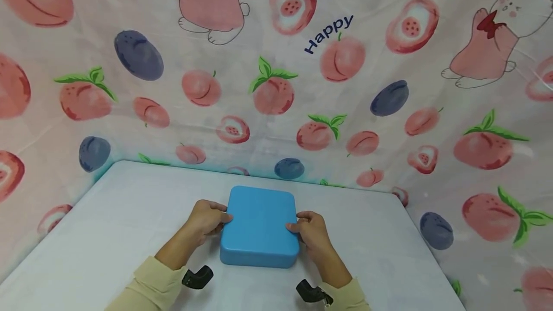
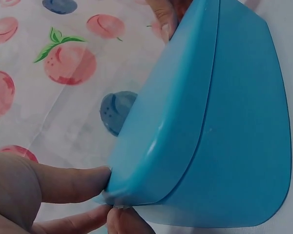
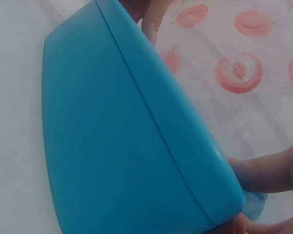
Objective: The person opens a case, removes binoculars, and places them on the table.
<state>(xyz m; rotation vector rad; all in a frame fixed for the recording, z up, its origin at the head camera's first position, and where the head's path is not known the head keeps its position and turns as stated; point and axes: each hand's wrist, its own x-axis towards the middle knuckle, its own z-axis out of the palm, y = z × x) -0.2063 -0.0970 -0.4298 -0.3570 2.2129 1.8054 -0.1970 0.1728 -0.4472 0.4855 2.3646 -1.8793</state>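
In the head view a blue box (image 1: 261, 224) with rounded corners sits on the white table. A seam divides its blue lid (image 2: 158, 141) from the deeper body (image 2: 244, 122). My left hand (image 1: 208, 220) pinches the lid at its left side, thumb on top and fingertips below at the seam line. On the opposite side my right hand (image 1: 312, 228) pinches the lid the same way, its thumb lying over the top edge. The right wrist view shows the box body (image 3: 97, 122) close up, with the right fingers partly hidden behind the lid's corner. The inside of the box is hidden.
The white table (image 1: 142, 205) reaches back to a cloth backdrop (image 1: 259, 152) printed with peaches, blue fruit and rabbits. Black wrist mounts (image 1: 198, 277) hang beside both cream sleeves (image 1: 157, 280), just in front of the box.
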